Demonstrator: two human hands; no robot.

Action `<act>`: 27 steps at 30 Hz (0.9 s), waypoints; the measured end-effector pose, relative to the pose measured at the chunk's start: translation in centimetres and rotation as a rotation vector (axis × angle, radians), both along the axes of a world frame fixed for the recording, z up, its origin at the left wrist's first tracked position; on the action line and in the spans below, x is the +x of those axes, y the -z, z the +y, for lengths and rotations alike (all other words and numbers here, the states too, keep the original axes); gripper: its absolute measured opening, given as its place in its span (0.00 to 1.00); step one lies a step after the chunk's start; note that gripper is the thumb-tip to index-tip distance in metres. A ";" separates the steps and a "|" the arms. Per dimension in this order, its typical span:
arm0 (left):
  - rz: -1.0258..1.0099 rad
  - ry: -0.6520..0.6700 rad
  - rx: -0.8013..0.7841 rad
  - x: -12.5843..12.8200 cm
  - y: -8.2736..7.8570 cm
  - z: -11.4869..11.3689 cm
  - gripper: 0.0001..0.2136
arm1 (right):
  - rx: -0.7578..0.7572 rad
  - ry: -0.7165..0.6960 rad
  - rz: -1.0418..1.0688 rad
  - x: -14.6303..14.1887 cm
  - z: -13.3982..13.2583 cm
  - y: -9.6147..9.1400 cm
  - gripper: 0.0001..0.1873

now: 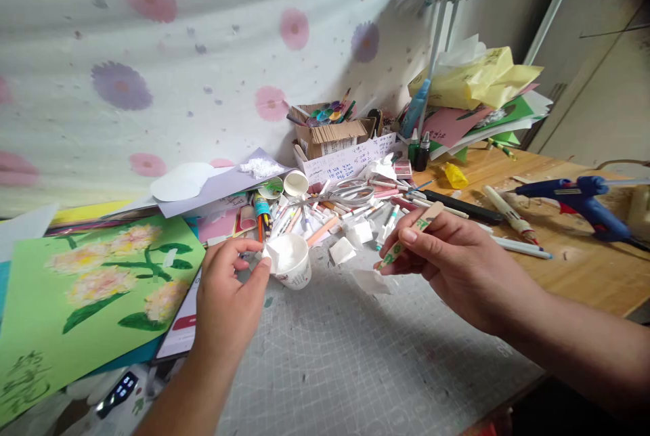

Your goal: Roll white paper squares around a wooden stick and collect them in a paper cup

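Note:
My left hand (234, 280) is closed in a pinch at the near-left rim of a white paper cup (299, 276). A small white paper piece (273, 257) shows at its fingertips, overlapping the cup's opening. The cup stands upright on a grey cutting mat (325, 361), and whitish material is visible inside. My right hand (439, 250) grips a flat wooden craft stick (391, 254) with green markings, slanting down to the left. Below its lower end is another white paper piece (373, 281); whether they touch I cannot tell. More white squares (342, 251) lie between the hands.
A green sheet with painted flowers (96, 273) lies left, beside a phone (177, 328). Pens, scissors (345, 192) and a cardboard box (332, 138) fill the back. A blue glue gun (569, 192) rests right, below stacked papers (472, 84) by a metal rack.

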State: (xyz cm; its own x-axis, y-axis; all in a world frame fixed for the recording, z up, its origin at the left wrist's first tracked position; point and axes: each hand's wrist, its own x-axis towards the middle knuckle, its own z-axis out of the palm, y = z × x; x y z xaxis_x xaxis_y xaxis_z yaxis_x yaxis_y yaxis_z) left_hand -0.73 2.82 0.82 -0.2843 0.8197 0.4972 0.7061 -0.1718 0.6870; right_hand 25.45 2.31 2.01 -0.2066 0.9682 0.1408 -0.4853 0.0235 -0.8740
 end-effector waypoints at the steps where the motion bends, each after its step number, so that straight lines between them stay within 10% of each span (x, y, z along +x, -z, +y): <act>1: 0.077 -0.009 0.025 -0.1 0.1 0.1 0.04 | 0.003 0.001 -0.001 -0.1 -0.1 0.0 0.07; 15: 0.499 0.170 0.098 0.0 0.3 -0.1 0.15 | 0.016 -0.028 0.012 -0.4 -0.4 0.1 0.07; 20: 0.311 0.309 0.349 1.9 -0.3 -2.7 0.11 | 0.024 -0.070 0.046 -1.0 -0.6 0.0 0.06; 27: -0.301 0.740 -0.275 4.7 0.9 -5.3 0.12 | 0.128 -0.163 0.032 -2.2 -1.6 0.4 0.05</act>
